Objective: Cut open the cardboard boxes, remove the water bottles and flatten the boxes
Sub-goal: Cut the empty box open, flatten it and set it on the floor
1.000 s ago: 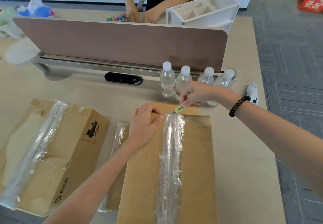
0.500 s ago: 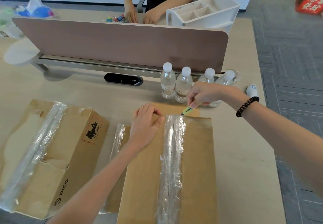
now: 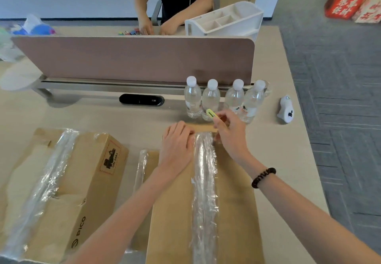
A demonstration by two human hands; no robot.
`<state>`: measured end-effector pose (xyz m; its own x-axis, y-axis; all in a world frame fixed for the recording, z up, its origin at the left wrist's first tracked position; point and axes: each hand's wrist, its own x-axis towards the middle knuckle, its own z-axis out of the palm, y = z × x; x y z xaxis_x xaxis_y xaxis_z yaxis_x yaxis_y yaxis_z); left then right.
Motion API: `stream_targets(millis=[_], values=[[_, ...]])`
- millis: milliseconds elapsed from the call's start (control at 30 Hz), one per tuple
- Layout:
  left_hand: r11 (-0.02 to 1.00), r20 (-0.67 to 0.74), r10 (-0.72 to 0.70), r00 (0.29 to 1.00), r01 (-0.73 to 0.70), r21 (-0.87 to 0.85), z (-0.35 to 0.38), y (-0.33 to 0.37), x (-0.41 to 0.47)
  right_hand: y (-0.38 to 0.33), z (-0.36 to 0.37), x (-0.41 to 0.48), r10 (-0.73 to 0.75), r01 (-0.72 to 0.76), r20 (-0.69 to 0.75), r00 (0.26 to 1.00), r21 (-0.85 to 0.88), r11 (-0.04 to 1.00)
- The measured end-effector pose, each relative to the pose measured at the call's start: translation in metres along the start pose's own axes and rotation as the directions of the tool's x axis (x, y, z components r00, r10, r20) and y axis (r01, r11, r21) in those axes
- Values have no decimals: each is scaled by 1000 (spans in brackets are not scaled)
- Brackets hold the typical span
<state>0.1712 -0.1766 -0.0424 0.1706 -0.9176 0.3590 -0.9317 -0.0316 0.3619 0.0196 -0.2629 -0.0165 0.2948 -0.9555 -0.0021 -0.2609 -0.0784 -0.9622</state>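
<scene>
A person's left hand (image 3: 177, 146) lies flat on top of a cardboard box (image 3: 235, 202). Its fingers (image 3: 179, 128) are straight and close together, pressing down at the box's far edge. Just right of those fingers, a wrinkled strip of clear tape (image 3: 205, 181) runs along the box's middle seam.

The right hand (image 3: 232, 138) sits at the tape's far end, its fingers (image 3: 223, 119) curled and pinching a small yellow-green cutter (image 3: 212, 113). Only one end of the cutter pokes out past the fingers, and its blade cannot be made out. The near end of the box is cut off by the frame.

Just beyond the right fingers, four water bottles (image 3: 211, 100) stand in a row on the surface (image 3: 82, 117), and the hand hides the lower part of some of them. Well left of the left fingers lies a second taped box (image 3: 86, 181), partly cut off at the frame's edge. Between it and the left forearm, a narrow cardboard piece (image 3: 147, 160) is half hidden. A black bracelet (image 3: 263, 177) circles the right wrist.
</scene>
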Motion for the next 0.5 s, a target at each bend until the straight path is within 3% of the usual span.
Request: stream_targets(millis=[67, 267, 500], values=[[1000, 33, -17, 999, 18, -14, 0, -1, 3, 8, 11, -11, 43, -40, -37, 998, 87, 995], [986, 84, -119, 989, 128, -111, 0, 0, 19, 16, 15, -15, -46, 45, -34, 998, -39, 998], [912, 248, -251, 936, 315, -265, -1, 3, 34, 15, 14, -11, -24, 24, 0, 1000, -76, 997]])
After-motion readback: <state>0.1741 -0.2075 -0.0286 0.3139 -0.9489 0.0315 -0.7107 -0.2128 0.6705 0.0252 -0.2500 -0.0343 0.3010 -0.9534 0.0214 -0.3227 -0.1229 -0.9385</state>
